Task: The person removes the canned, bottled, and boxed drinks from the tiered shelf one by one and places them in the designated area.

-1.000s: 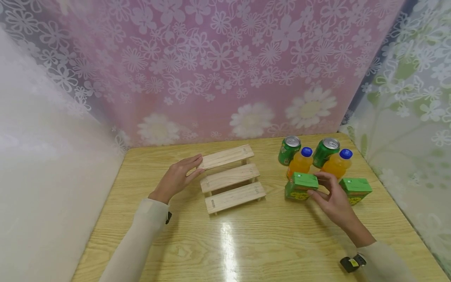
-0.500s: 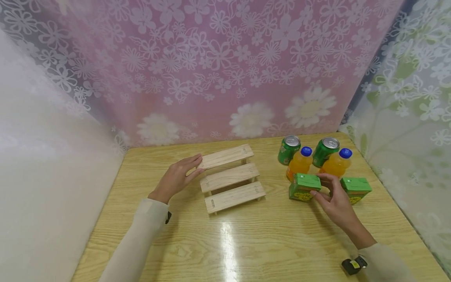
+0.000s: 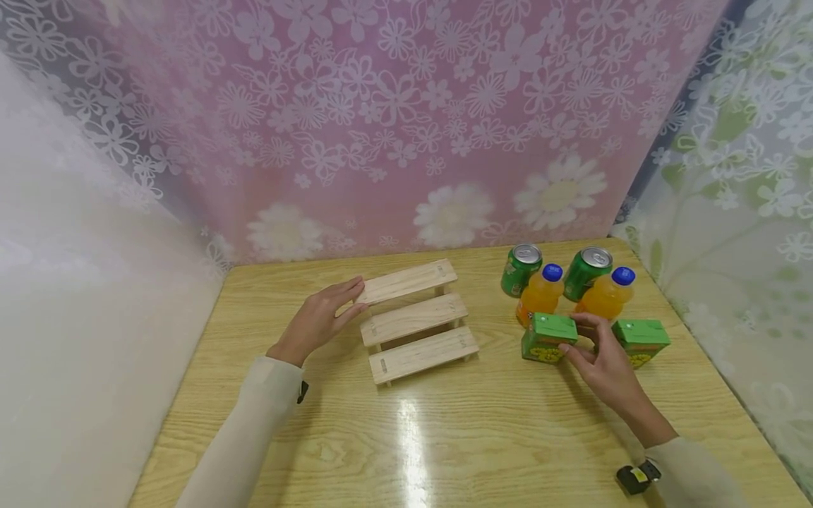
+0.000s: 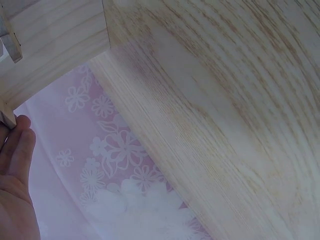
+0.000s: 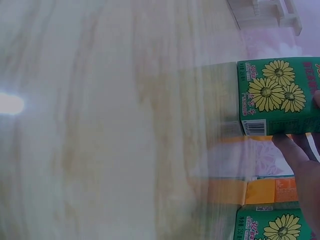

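Note:
My left hand (image 3: 320, 317) grips the left end of the top board on a three-step wooden stand (image 3: 416, 317). In the left wrist view, fingers (image 4: 20, 150) meet the edge of the stand's wood (image 4: 55, 40). On the right, my right hand (image 3: 603, 363) pinches a green drink carton (image 3: 549, 339) by its right end, thumb at the front and fingers behind. Yellow flowers and a barcode show on that carton (image 5: 275, 97) in the right wrist view; it stands upright at the tabletop. A second, similar carton (image 3: 641, 339) is just right of the hand, partly hidden by it.
Behind the cartons stand two orange drink bottles with blue caps, a left bottle (image 3: 540, 293) and a right bottle (image 3: 606, 296). Two green cans, a left can (image 3: 522, 271) and a right can (image 3: 587, 274), are farther back. A flowered curtain (image 3: 406, 141) borders the wooden table (image 3: 330, 444).
The right hand has shifted the held carton slightly to the right, mostly in the first half second. The left hand and the stand look almost unmoved.

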`<action>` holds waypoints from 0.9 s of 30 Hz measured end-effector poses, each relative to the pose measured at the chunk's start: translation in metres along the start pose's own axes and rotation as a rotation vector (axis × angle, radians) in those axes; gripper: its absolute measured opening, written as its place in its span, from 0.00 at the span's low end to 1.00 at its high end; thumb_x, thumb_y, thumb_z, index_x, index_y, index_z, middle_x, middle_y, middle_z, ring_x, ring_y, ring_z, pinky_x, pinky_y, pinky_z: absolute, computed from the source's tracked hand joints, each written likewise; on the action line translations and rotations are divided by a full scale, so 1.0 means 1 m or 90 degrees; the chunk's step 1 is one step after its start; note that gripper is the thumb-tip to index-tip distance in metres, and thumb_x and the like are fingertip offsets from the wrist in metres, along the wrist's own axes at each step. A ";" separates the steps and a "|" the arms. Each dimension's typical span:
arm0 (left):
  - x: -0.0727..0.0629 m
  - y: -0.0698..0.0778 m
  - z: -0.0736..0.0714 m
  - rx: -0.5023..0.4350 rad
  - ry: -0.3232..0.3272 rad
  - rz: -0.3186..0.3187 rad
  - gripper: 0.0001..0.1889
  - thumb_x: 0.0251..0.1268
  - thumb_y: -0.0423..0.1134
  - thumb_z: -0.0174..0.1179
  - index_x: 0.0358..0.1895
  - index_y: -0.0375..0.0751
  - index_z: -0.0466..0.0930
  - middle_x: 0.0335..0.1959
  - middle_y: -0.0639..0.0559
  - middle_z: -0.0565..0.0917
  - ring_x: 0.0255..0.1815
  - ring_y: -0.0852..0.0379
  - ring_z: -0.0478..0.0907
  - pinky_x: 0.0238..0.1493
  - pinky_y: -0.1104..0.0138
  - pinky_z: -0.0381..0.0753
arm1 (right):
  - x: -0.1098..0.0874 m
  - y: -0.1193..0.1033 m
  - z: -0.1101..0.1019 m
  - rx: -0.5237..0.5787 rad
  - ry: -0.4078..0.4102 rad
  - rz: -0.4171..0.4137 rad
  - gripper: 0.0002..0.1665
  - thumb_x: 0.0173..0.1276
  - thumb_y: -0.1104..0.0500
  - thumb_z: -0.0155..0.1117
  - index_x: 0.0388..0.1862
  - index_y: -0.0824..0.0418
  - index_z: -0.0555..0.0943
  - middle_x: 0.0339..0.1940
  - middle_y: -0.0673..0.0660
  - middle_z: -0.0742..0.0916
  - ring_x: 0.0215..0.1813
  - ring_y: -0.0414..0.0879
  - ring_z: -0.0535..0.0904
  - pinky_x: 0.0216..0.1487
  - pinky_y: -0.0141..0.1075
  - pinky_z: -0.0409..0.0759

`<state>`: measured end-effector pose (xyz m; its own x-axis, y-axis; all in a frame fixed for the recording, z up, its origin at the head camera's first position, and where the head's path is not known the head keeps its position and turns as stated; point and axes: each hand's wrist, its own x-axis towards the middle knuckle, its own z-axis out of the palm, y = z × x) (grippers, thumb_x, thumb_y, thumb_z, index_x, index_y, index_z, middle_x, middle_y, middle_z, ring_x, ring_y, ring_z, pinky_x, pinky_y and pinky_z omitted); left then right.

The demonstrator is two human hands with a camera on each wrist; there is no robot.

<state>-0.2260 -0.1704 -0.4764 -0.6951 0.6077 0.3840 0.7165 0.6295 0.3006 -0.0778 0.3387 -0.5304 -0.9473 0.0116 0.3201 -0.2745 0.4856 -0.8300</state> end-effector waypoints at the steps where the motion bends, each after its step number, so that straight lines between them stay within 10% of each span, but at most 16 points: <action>1: 0.000 0.000 0.000 0.000 -0.002 -0.002 0.29 0.78 0.40 0.70 0.76 0.34 0.78 0.77 0.37 0.78 0.73 0.38 0.81 0.72 0.45 0.84 | 0.000 0.001 0.000 -0.001 -0.001 -0.002 0.34 0.78 0.75 0.65 0.77 0.73 0.62 0.68 0.34 0.71 0.66 0.19 0.71 0.57 0.12 0.79; 19: 0.005 -0.001 -0.009 -0.003 -0.034 -0.015 0.26 0.84 0.47 0.64 0.76 0.39 0.79 0.78 0.41 0.78 0.70 0.38 0.84 0.67 0.44 0.87 | 0.019 -0.029 -0.008 -0.050 0.092 -0.134 0.28 0.73 0.77 0.66 0.70 0.68 0.79 0.65 0.44 0.83 0.68 0.27 0.78 0.70 0.14 0.73; 23: 0.010 -0.002 -0.018 0.002 -0.028 -0.080 0.22 0.87 0.48 0.59 0.73 0.43 0.83 0.74 0.42 0.83 0.37 0.44 0.91 0.51 0.48 0.92 | 0.038 -0.052 -0.014 -0.076 0.111 -0.163 0.26 0.73 0.76 0.66 0.68 0.67 0.81 0.63 0.40 0.83 0.65 0.26 0.79 0.69 0.14 0.73; 27: 0.016 -0.001 -0.028 0.038 -0.012 -0.142 0.20 0.87 0.45 0.58 0.71 0.41 0.85 0.54 0.40 0.93 0.14 0.53 0.73 0.31 0.53 0.86 | 0.060 -0.072 -0.013 -0.084 0.100 -0.176 0.23 0.77 0.74 0.65 0.69 0.68 0.80 0.63 0.49 0.84 0.64 0.28 0.80 0.69 0.14 0.74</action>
